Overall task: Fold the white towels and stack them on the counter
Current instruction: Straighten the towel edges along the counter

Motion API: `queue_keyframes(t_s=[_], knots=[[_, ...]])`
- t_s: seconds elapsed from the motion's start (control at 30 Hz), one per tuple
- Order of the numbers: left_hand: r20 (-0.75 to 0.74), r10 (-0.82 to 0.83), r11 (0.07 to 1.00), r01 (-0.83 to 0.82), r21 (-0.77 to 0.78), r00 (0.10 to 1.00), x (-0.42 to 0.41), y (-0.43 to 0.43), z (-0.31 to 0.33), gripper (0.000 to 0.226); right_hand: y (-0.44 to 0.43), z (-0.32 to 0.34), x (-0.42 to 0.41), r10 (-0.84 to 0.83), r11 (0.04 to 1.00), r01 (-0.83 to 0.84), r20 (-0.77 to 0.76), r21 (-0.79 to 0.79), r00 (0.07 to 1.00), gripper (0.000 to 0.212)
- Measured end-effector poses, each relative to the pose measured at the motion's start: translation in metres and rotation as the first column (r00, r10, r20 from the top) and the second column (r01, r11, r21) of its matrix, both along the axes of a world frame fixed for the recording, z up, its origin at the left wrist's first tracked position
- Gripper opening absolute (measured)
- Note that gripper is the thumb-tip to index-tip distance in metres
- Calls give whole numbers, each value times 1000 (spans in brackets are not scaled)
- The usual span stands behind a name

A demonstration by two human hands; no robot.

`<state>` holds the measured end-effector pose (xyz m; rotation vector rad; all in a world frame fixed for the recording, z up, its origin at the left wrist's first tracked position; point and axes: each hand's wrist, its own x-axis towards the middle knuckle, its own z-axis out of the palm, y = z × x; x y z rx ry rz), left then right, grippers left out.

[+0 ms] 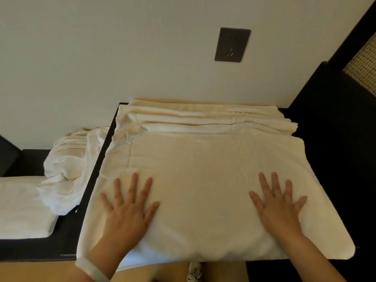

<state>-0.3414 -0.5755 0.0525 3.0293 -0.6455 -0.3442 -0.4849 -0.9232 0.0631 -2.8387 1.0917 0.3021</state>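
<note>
A large white towel [203,180], folded over on itself, lies spread across the dark counter [317,123], with layered folds bunched along the wall side. My left hand [128,208] presses flat on its near left part, fingers spread. On the near right part my right hand [278,206] lies flat too, fingers straight. A crumpled white towel [67,165] hangs over the counter's left edge onto a lower dark surface [28,249]. A folded white towel [20,208] rests on that lower surface at the left.
A dark wall socket [232,44] sits above the counter. A tall dark cabinet [335,139] with a perforated panel [364,62] closes the right side. A white band [91,269] circles my left wrist. The floor shows below the counter's front edge.
</note>
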Motion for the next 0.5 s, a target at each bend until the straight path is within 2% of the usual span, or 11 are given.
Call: queue_keyframes(t_s=[0.23,0.37,0.43,0.5], knots=[[17,53,998,-53,-18,998,67,-26,6,76,-29,0,72,22,998,-22,-7,52,1000,69],[-76,85,996,-84,17,993,91,-45,19,67,-20,13,99,-38,996,40,-28,75,999,69],[109,7,997,1,-73,994,70,-68,24,61,10,15,100,44,999,-46,97,15,994,68],[208,-182,967,214,-142,961,30,-95,21,59,57,10,93,217,976,-216,227,-30,950,66]])
